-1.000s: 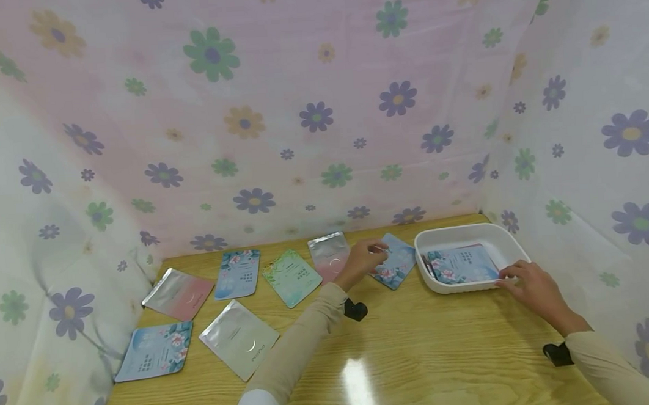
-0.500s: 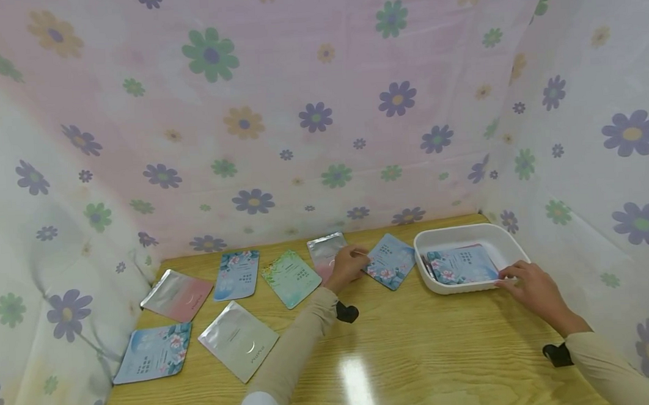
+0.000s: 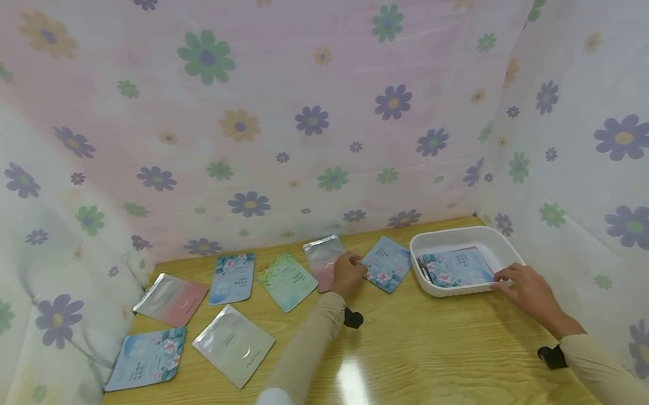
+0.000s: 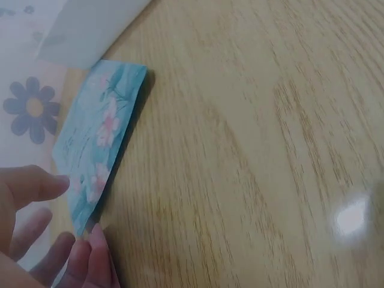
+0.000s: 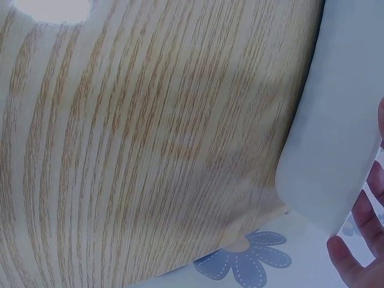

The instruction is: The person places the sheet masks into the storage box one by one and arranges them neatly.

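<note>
My left hand [image 3: 348, 273] is over the right edge of a pink and silver sheet mask packet [image 3: 323, 257]. Its thumb and fingers stand apart in the left wrist view, fingertips close to that packet's edge; contact is unclear. A blue floral mask packet [image 3: 387, 263] lies just right of it, and in the left wrist view the thumb is over or near this blue packet [image 4: 99, 132]. My right hand [image 3: 530, 292] grips the front right rim of a white plastic basket [image 3: 475, 290]. Inside the basket lies a stack topped by a blue floral packet [image 3: 457, 268].
Leftward on the wooden table [image 3: 421, 356] lie a green packet [image 3: 287, 282], a blue packet [image 3: 232, 279], a pink and silver packet [image 3: 171, 300], a pale green packet [image 3: 234, 345] and another blue packet [image 3: 146, 358]. Flowered cloth [image 3: 276, 119] encloses the back and sides.
My left hand has moved left, off the blue floral packet beside the basket and onto the pink and silver packet. The right hand stays on the basket rim. The head view has shifted slightly.
</note>
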Motion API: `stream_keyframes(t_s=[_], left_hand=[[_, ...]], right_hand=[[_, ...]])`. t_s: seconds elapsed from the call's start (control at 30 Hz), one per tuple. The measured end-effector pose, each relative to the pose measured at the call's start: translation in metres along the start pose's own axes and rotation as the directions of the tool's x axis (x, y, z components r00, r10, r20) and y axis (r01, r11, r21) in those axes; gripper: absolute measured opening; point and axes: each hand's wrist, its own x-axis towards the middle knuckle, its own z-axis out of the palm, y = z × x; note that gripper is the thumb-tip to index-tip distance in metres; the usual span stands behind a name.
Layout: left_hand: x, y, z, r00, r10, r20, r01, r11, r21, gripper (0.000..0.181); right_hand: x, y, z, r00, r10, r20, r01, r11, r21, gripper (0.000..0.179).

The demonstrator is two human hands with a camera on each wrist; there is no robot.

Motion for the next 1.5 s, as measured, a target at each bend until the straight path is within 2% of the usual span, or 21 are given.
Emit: stream_keyframes(t_s=[0.1,0.17,0.3,0.4,0.63,0.77,0.9,1.07,1.23,1.4,1.5], left_hand=[[0.001,-0.001,0.006,0.999,-0.004,-0.039,0.006,0.999,0.047,0.035],[0.002,-0.001,0.010,0.998,-0.004,-0.066,0.012,0.993,0.119,0.036],[0.001,0.002,0.016,0.996,0.012,-0.090,0.016,0.951,0.309,0.039],[-0.001,0.006,0.018,0.996,0.025,-0.083,0.010,0.921,0.390,0.040],[0.002,0.005,0.019,0.999,0.041,-0.031,-0.025,0.917,0.399,0.042],[0.002,0.010,0.020,1.000,0.011,0.007,-0.013,0.899,0.437,0.042],[-0.001,0.014,0.020,1.000,-0.003,0.007,0.000,0.883,0.469,0.042],[-0.003,0.013,0.021,1.000,0.007,-0.024,0.004,0.905,0.425,0.036],[-0.004,0.011,0.022,0.996,0.038,-0.077,-0.012,0.951,0.308,0.033],[-0.001,0.004,0.027,0.990,0.051,-0.134,-0.037,0.994,0.100,0.036],[-0.002,0.002,0.030,0.991,0.012,-0.133,-0.018,0.999,-0.049,0.043]], right_hand=[[0.000,0.000,0.002,1.000,0.001,0.001,-0.001,1.000,-0.005,0.020],[0.001,0.000,0.002,1.000,0.001,0.003,-0.001,1.000,-0.007,0.020],[0.001,-0.001,0.002,1.000,0.007,0.007,-0.007,1.000,-0.011,0.019],[0.000,-0.001,0.001,1.000,0.012,0.008,-0.012,1.000,-0.016,0.019],[0.000,-0.002,0.000,1.000,0.019,0.000,-0.019,1.000,-0.015,0.019],[-0.001,-0.002,0.001,1.000,0.030,0.000,-0.030,0.999,-0.011,0.018],[-0.001,-0.002,0.000,0.999,0.035,-0.002,-0.035,0.999,-0.003,0.018],[0.000,-0.001,0.001,1.000,0.023,-0.010,-0.023,1.000,-0.004,0.018],[0.000,-0.002,0.000,1.000,0.030,-0.002,-0.030,1.000,-0.007,0.017],[-0.001,-0.003,0.000,1.000,0.026,-0.002,-0.026,1.000,-0.005,0.017],[0.000,-0.002,0.000,1.000,0.017,-0.009,-0.017,1.000,-0.003,0.017]])
